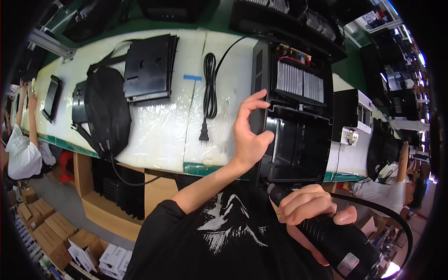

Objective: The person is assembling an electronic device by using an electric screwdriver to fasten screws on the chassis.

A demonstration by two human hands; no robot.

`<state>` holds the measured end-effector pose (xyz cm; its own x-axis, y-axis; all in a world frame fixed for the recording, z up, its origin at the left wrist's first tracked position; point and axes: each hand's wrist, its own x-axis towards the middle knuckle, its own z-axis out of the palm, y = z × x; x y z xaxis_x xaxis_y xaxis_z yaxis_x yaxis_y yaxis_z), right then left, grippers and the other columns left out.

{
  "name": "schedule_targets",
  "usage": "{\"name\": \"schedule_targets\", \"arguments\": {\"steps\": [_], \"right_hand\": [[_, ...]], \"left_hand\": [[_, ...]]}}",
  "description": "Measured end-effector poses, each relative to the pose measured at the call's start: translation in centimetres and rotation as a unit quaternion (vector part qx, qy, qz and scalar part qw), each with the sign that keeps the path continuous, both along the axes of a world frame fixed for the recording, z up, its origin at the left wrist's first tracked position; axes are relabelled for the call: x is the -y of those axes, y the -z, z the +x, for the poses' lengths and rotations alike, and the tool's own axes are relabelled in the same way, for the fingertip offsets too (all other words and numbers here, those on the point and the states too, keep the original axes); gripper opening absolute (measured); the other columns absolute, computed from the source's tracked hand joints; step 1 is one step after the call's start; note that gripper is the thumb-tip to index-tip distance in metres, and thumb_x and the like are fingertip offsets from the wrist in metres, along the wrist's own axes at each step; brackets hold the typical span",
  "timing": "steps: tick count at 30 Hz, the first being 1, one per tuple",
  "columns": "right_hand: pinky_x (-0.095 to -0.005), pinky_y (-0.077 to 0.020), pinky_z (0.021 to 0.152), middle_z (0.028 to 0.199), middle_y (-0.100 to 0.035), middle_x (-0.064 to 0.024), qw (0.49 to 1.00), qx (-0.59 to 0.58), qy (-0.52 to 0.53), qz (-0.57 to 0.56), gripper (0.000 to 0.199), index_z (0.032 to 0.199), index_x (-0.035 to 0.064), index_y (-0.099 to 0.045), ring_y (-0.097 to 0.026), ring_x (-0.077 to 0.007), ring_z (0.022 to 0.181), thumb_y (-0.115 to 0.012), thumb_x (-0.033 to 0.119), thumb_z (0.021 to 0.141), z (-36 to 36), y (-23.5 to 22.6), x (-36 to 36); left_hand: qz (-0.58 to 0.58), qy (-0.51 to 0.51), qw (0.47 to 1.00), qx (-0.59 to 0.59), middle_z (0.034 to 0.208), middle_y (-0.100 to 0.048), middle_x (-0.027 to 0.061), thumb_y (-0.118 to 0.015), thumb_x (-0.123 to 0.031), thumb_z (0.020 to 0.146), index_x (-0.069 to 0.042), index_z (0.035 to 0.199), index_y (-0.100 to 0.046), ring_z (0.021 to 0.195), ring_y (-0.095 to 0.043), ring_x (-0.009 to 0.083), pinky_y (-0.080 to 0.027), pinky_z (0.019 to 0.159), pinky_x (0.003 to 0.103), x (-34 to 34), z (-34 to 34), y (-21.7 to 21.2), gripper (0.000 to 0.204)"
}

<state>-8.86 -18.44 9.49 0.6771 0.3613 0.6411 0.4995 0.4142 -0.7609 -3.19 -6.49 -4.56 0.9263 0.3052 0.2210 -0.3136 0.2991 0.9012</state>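
Note:
My left hand grips the left side wall of an open black device housing, with the fingertips and thumb over its edge. Inside the housing's far half sits a silver finned heat sink, and a small circuit board with red wires lies beyond it. My right hand is wrapped round a black electric screwdriver. The tool's tapered nose points up and left, close to the housing's near edge; its bit cannot be made out.
Left of the housing lies a coiled black power cord. Further left are stacked black panels and a black bag on the plastic-covered table. A black-and-white device stands right. Two people work at either side; cartons stand lower left.

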Motion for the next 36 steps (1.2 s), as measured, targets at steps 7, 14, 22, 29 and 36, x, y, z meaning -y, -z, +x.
{"name": "schedule_targets", "arguments": {"steps": [7,14,22,29,36], "right_hand": [[-0.0234,-0.0443,0.035,0.060,-0.049,-0.0058,0.974,0.013,0.177,0.142,0.071,0.131,-0.0051,-0.017,-0.049,-0.0139,0.040,-0.052,0.039,0.088,-1.9,-6.2,9.2],[-0.0194,-0.0342,0.039,0.062,-0.042,-0.0024,0.821,-0.203,0.513,0.148,0.037,0.103,-0.0008,-0.047,-0.041,-0.0087,0.048,-0.050,0.032,0.087,1.6,-5.8,23.0],[-0.0325,-0.0505,0.050,0.084,-0.059,-0.0142,0.621,-0.310,0.720,0.006,0.034,0.101,-0.0003,-0.045,-0.061,-0.0222,0.063,-0.064,0.012,0.075,7.3,17.4,39.2],[-0.0371,-0.0372,0.094,0.118,-0.050,-0.0272,0.486,-0.215,0.780,-0.329,0.044,0.118,-0.0092,-0.048,-0.048,-0.0387,0.110,-0.050,0.023,0.088,6.2,21.3,33.1],[-0.0373,-0.0336,0.099,0.117,-0.055,-0.0185,0.812,-0.290,0.506,0.038,0.057,0.115,-0.0092,-0.051,-0.049,-0.0283,0.112,-0.023,0.036,0.095,-3.6,14.6,9.8]], "left_hand": [[0.000,0.074,0.997,0.003,0.129,-0.045,0.0179,-0.048,0.013,0.047,-0.002,0.100,-0.048,0.127,-0.036,0.0280,-0.028,0.103,0.032,-0.7,0.7,-1.4,0.056],[0.171,0.173,0.969,0.034,0.128,-0.046,0.0170,-0.060,0.009,0.063,-0.004,0.108,-0.049,0.129,-0.034,0.0288,-0.026,0.105,0.038,-4.5,0.9,-2.1,0.048],[0.488,-0.065,0.865,-0.099,0.129,-0.042,0.0196,-0.062,-0.005,0.070,-0.003,0.122,-0.045,0.121,-0.037,0.0341,-0.029,0.102,0.040,-7.5,2.5,0.4,0.055],[0.531,0.019,0.831,-0.163,0.124,-0.045,0.0217,-0.053,-0.002,0.067,-0.003,0.130,-0.039,0.115,-0.042,0.0319,-0.032,0.100,0.037,-7.4,2.0,1.2,0.065],[0.180,0.298,0.915,-0.201,0.144,-0.015,0.0210,-0.053,-0.022,0.084,0.004,0.139,-0.013,0.136,-0.011,0.0278,-0.009,0.109,0.034,-4.0,-0.6,-1.4,0.072]]}}
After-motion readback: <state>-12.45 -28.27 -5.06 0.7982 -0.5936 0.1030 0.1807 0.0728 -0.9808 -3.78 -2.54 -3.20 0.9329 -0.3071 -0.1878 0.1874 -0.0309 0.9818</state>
